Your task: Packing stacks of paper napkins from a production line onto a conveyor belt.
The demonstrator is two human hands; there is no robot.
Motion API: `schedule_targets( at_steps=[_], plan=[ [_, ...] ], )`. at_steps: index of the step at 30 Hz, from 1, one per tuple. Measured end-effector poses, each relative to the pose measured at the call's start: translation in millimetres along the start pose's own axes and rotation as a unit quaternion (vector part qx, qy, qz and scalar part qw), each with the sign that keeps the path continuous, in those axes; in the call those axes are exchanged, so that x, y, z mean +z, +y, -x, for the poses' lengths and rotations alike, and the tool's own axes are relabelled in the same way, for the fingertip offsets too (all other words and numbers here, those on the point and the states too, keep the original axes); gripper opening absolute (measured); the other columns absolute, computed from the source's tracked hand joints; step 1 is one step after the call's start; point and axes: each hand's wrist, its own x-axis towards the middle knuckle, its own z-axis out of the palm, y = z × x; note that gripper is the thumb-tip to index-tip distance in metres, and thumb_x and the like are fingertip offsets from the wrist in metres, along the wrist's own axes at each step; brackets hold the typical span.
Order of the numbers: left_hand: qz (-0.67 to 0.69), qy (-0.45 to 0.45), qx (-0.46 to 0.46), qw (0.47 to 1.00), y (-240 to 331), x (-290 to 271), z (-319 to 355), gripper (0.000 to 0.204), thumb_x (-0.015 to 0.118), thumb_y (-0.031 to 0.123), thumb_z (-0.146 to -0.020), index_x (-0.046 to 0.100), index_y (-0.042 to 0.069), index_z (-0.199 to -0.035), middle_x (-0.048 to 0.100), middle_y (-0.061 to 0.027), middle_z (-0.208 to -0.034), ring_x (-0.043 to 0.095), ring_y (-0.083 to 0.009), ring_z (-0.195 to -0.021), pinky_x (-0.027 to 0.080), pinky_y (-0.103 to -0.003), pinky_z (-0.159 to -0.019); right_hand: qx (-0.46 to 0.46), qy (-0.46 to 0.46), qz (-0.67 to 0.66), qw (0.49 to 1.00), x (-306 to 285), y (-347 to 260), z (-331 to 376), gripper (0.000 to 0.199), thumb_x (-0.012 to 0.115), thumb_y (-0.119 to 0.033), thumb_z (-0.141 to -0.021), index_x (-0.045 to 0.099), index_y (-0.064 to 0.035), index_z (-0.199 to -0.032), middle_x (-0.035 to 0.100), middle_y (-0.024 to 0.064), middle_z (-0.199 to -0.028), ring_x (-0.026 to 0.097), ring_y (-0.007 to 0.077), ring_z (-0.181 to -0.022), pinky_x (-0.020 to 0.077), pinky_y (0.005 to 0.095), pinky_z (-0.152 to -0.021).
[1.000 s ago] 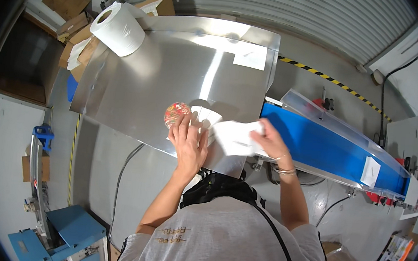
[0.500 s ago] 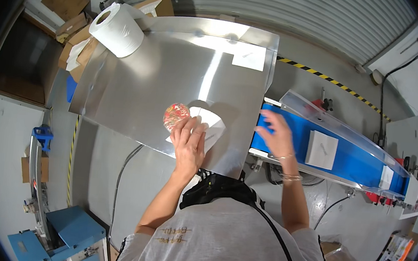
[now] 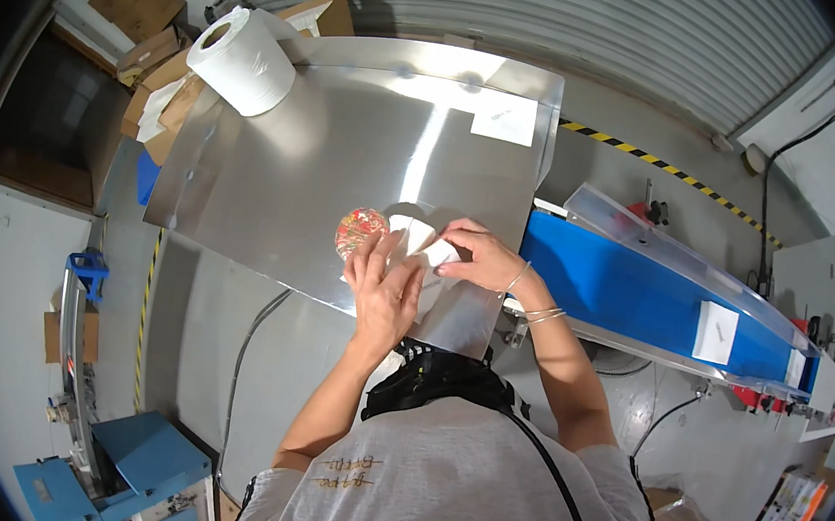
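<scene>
My left hand (image 3: 384, 293) rests on several fanned white paper pieces (image 3: 408, 232) near the front edge of the metal table. Its fingers are spread apart, the tips next to a round, flat-looking thing with a red, multicoloured pattern (image 3: 361, 232); whether they touch it I cannot tell. From the right, my right hand (image 3: 483, 257) has its thumb and fingers closed on the edge of a white paper piece (image 3: 440, 254), which looks bent up. The lower parts of the papers are partly hidden by my hands.
To the right runs a blue conveyor belt (image 3: 606, 284) carrying a white paper piece (image 3: 716, 332) and another (image 3: 795, 367). A clear guard (image 3: 641, 232) lines its far side. On the metal table (image 3: 327, 151) are a large white roll (image 3: 242, 63) and a white sheet (image 3: 504, 118).
My right hand has moved left from over the belt to the papers and closed on one. The paper pieces on the belt have travelled right. My left hand stays almost in place.
</scene>
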Motion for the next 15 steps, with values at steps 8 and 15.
schedule_targets(
  at_steps=[8,15],
  plan=[
    [-0.032,0.0,-0.068,0.997,-12.4,1.5,1.9,0.031,0.069,0.007,-0.077,0.065,0.007,-0.108,0.055,-0.012,-0.123,0.045,-0.0314,-0.12,0.03,-0.048,-0.1,0.327,0.306,-0.101,0.888,-39.6,34.2,106.0,0.035,0.058,-0.026,-0.094,0.056,0.0021,-0.115,0.064,0.0116,-0.106,0.059,0.0158,-0.092,0.0482,0.03,-0.081],
    [-0.019,0.011,-0.049,0.999,-12.3,2.8,1.3,0.027,0.068,0.003,-0.076,0.068,0.008,-0.103,0.057,-0.0091,-0.121,0.05,-0.0289,-0.115,0.035,-0.044,-0.095,0.468,0.411,0.504,0.599,-88.2,64.6,194.0,0.047,0.068,-0.027,-0.082,0.057,-0.0023,-0.12,0.059,0.0198,-0.114,0.057,0.0337,-0.104,0.0438,0.0425,-0.091]
  ],
)
